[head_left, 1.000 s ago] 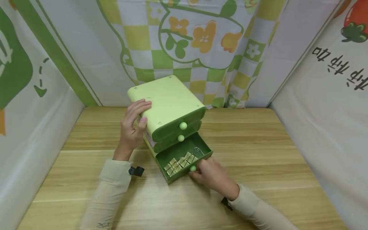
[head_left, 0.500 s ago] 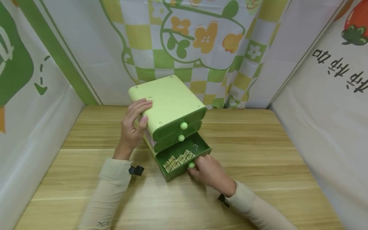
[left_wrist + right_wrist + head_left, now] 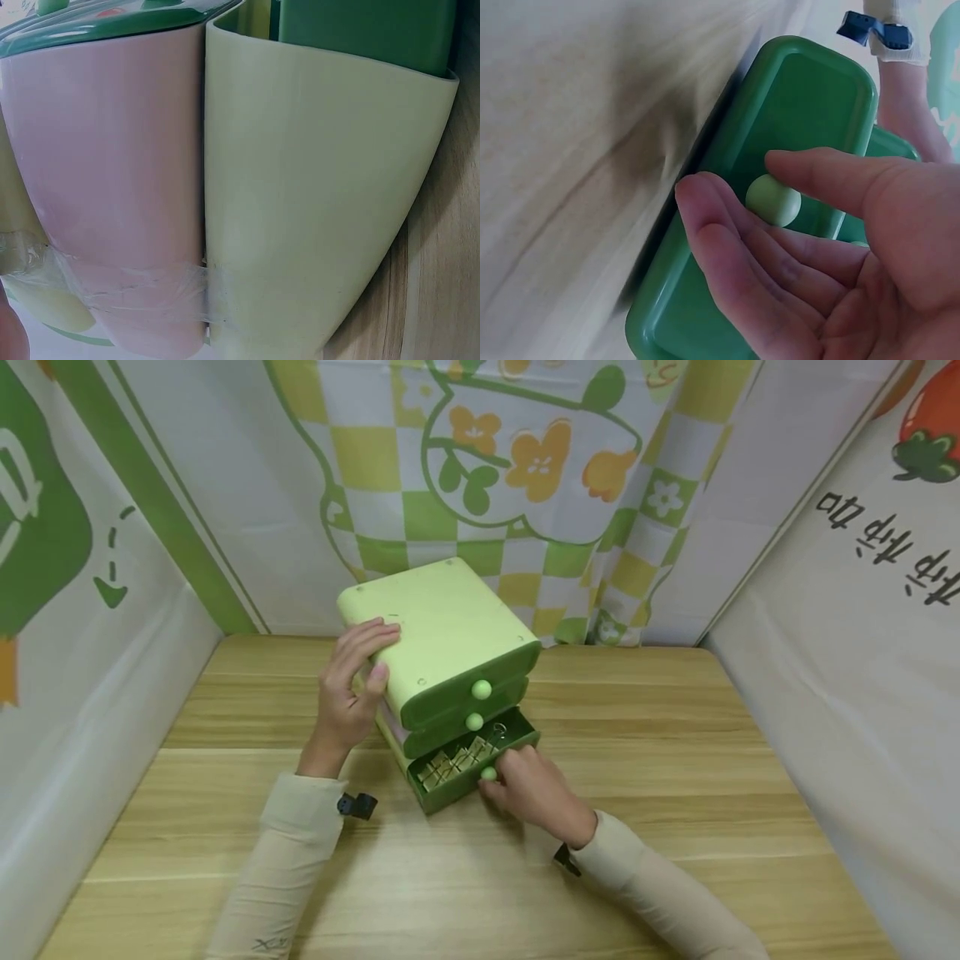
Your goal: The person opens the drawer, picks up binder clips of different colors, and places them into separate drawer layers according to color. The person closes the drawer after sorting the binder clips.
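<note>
A pale green drawer cabinet (image 3: 442, 627) stands on the table with its lowest drawer (image 3: 457, 792) partly pulled out. Gold binder clips (image 3: 453, 766) lie inside that drawer, with a metal wire loop beside them. My left hand (image 3: 348, 689) rests on the cabinet's left top edge, fingers laid across the top and thumb lower down at the side. With my right hand (image 3: 536, 789) I pinch the drawer's round knob (image 3: 773, 200) between thumb and fingers. The left wrist view has the cabinet's pink section (image 3: 112, 172) and pale yellow-green section (image 3: 315, 180), with clear tape low across them.
Two upper drawers with round knobs (image 3: 482, 690) are closed above the open one. The wooden table (image 3: 675, 760) reaches back to a checked, flowered curtain (image 3: 517, 510). White printed cloth walls (image 3: 832, 652) stand at both sides.
My right hand has moved back and left, sliding the lowest drawer partway into the cabinet, so less of its inside shows. The left hand has stayed in place on the cabinet.
</note>
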The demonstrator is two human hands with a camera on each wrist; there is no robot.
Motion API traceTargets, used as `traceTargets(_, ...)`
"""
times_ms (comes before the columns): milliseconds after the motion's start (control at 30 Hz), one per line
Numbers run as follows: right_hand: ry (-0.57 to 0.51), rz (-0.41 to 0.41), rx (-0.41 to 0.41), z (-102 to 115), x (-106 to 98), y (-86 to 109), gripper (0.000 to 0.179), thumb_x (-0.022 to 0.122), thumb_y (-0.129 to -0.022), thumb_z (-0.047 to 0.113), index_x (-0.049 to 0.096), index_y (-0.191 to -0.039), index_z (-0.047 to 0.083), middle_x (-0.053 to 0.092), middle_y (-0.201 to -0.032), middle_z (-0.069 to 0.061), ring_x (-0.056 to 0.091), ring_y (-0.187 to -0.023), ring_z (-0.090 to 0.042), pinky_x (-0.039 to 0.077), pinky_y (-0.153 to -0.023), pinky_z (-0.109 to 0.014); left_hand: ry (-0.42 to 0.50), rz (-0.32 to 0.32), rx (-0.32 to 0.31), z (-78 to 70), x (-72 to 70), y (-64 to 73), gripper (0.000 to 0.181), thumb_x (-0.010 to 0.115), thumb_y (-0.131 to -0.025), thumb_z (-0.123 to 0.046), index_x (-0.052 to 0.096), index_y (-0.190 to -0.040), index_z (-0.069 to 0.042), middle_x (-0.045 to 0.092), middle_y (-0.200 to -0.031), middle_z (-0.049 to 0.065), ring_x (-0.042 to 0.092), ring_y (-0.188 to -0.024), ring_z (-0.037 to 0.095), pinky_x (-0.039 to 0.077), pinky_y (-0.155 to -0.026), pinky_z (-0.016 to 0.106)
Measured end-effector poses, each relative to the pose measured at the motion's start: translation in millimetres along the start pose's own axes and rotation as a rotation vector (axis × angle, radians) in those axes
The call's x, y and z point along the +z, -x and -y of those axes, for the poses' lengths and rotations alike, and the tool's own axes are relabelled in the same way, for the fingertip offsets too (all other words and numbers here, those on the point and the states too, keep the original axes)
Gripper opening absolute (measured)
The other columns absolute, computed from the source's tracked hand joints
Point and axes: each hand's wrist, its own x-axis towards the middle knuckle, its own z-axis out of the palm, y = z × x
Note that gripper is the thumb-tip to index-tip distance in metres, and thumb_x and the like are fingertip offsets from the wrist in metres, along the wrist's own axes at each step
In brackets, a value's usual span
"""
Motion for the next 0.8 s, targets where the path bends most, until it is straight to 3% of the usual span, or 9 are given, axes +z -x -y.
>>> traceTargets(133,0.008,0.000,-0.002,1,0,-7.0,0.051,0.073,-0.095,0.020,0.037,-0.060,0.022,0.032,-0.053,0.011,0.036,-0.048,-0.002,0.035,-0.044,-0.019,0.001,0.002,0.002,0.0,0.2,0.3,0.044,0.052,-0.094,-0.021,0.073,-0.124,0.003,0.073,-0.130,0.023,0.059,-0.138,0.033,0.035,-0.128,0.055)
traceTargets(633,-0.001,-0.012,0.012,4,1,-30.2,0.041,0.072,-0.096,0.020,0.046,-0.064,0.018,0.038,-0.055,0.007,0.040,-0.050,-0.007,0.034,-0.044,-0.021,0.007,0.008,-0.007,-0.4,-0.7,0.9,0.043,0.051,-0.096,-0.021,0.073,-0.126,0.002,0.072,-0.131,0.023,0.057,-0.140,0.034,0.034,-0.128,0.055)
traceTargets(800,-0.001,-0.002,0.014,5,2,-34.0,0.046,0.072,-0.097,0.020,0.042,-0.063,0.019,0.037,-0.054,0.007,0.040,-0.049,-0.006,0.034,-0.044,-0.020,0.011,0.010,-0.009,-0.3,-0.6,0.9,0.043,0.051,-0.096,-0.020,0.073,-0.126,0.002,0.072,-0.131,0.023,0.057,-0.140,0.034,0.034,-0.129,0.054)
